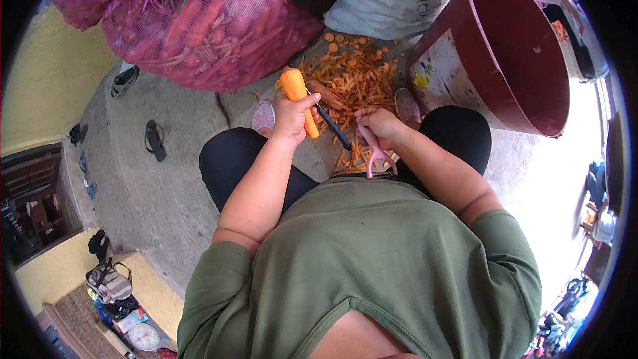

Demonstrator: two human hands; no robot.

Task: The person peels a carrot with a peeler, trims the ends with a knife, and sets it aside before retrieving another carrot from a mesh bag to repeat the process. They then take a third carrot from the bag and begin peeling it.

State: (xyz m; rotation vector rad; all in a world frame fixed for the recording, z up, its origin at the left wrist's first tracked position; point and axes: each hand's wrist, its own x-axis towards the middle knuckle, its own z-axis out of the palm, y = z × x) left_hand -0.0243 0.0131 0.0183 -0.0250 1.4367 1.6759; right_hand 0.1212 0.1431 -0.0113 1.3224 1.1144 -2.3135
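Note:
My left hand [297,114] is closed round a peeled orange carrot [292,84]. In the same grip is a black-handled knife [335,130], its handle slanting down to the right and its blade mostly hidden. My right hand [380,124] is closed on a pink Y-shaped peeler [377,153], whose forked end points down toward my lap. Just beyond my hands, an unpeeled carrot [327,96] rests on a heap of orange peelings [362,80] on the floor. Several round carrot slices [333,47] lie at the far edge of the heap.
A pink mesh sack [212,33] full of carrots stands ahead on the left. Beside it is a white sack [385,0] with writing. A large dark red bucket [458,60] leans at the right. Sandals [154,141] lie on the concrete floor; a dial scale [143,337] sits lower left.

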